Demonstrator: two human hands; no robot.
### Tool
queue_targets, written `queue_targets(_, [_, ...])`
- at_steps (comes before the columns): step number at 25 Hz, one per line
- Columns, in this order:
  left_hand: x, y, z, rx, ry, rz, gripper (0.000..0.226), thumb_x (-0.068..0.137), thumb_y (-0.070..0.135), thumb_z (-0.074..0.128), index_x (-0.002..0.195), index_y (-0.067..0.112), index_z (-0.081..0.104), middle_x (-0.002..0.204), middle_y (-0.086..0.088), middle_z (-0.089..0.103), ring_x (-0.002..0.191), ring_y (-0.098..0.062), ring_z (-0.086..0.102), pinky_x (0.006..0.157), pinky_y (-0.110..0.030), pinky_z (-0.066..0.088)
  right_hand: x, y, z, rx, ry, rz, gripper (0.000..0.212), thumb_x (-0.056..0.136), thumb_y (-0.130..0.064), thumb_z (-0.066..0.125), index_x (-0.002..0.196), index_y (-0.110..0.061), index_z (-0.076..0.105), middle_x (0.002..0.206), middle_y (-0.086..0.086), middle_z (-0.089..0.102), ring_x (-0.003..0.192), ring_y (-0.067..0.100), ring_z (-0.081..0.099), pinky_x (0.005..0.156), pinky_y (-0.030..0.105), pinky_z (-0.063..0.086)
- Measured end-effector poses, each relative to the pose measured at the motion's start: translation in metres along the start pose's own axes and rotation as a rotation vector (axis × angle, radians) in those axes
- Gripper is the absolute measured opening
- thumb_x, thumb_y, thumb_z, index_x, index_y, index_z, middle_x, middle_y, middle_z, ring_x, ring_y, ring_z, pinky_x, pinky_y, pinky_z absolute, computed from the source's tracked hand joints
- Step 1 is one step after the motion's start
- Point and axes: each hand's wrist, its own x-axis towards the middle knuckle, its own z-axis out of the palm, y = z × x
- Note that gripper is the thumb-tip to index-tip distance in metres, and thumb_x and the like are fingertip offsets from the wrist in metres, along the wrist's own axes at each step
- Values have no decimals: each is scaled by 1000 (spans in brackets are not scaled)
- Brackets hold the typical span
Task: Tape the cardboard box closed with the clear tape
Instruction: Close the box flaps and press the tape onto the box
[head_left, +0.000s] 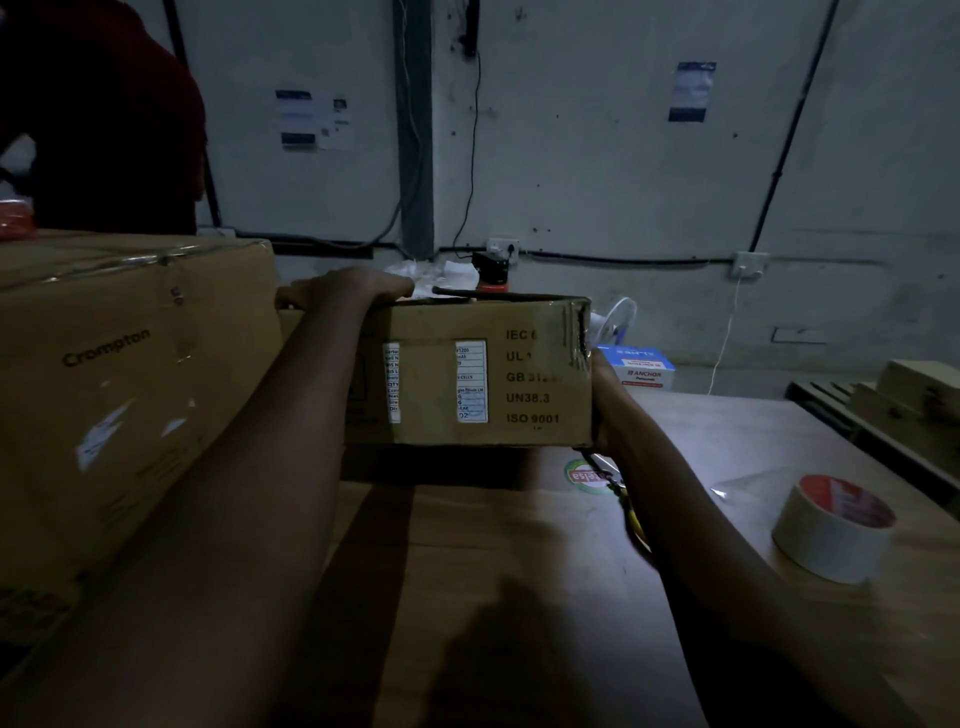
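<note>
A small cardboard box (467, 374) with white labels and printed text such as "UN38.3" and "ISO 9001" is held above the table in front of me. My left hand (348, 291) grips its top left edge, fingers over the top. My right hand (605, 400) clasps its right side near the lower corner. Shiny tape covers the box's upper right corner. A roll of tape (831, 527) with a red inner core lies on the table at the right, apart from both hands, with a loose clear strip beside it.
A large "Crompton" carton (119, 384) stands at the left, close to the held box. A person in dark red (109, 119) is behind it. Scissors with yellow handles (631, 512) lie under my right forearm. A blue-white Anchor box (641, 366), a fan and wall sockets sit behind; brown packages (914, 400) at far right.
</note>
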Motion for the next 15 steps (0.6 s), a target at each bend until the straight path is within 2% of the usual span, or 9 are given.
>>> queue_targets(3, [-1,-1,12,49,-5,-26,102,69,80,44,149,17,31,155,-18,28,138,-38,30,113,-51,21,3,9,-5,-69,62,-35,55,94,-61,36,91,-14,65,87,12,73,78,28,70,72,41,57])
queue_targets(5, [-8,-8,25,81,-12,-61,116,56,86,40,150,20,27,156,-19,24,139,-40,27,112,-53,22,1,18,-8,-183,86,-47,51,96,-58,35,92,-16,64,88,11,71,84,28,69,79,43,56])
queue_targets(6, [-14,-11,33,92,-10,-68,114,59,86,39,151,20,26,157,-20,21,140,-40,24,113,-53,21,-2,26,-9,-244,111,-41,50,96,-56,34,95,-16,63,89,11,71,87,28,68,82,43,56])
queue_targets(9, [-30,-19,58,161,25,-54,88,85,74,35,150,16,28,157,-25,14,142,-41,16,112,-50,16,-3,52,-18,-384,139,12,46,95,-54,33,102,-17,60,102,14,68,96,29,64,81,41,55])
queue_targets(10, [-31,-23,66,157,-9,-50,88,84,74,32,149,15,30,156,-26,15,141,-43,15,113,-52,17,-4,55,-19,-404,155,8,42,96,-53,34,101,-20,58,106,14,65,97,30,62,81,41,53])
queue_targets(13, [-21,-34,83,120,-42,-4,108,59,82,17,147,21,33,153,-26,23,138,-47,21,107,-62,22,-5,48,-16,-304,194,-29,40,95,-55,35,104,-21,54,106,14,61,94,28,58,77,38,50])
queue_targets(15, [-8,-34,92,96,-33,18,100,64,78,11,147,26,31,154,-26,21,139,-48,18,107,-63,21,-2,37,-11,-162,119,-62,52,86,-60,50,114,-16,52,107,15,63,96,30,60,83,40,51])
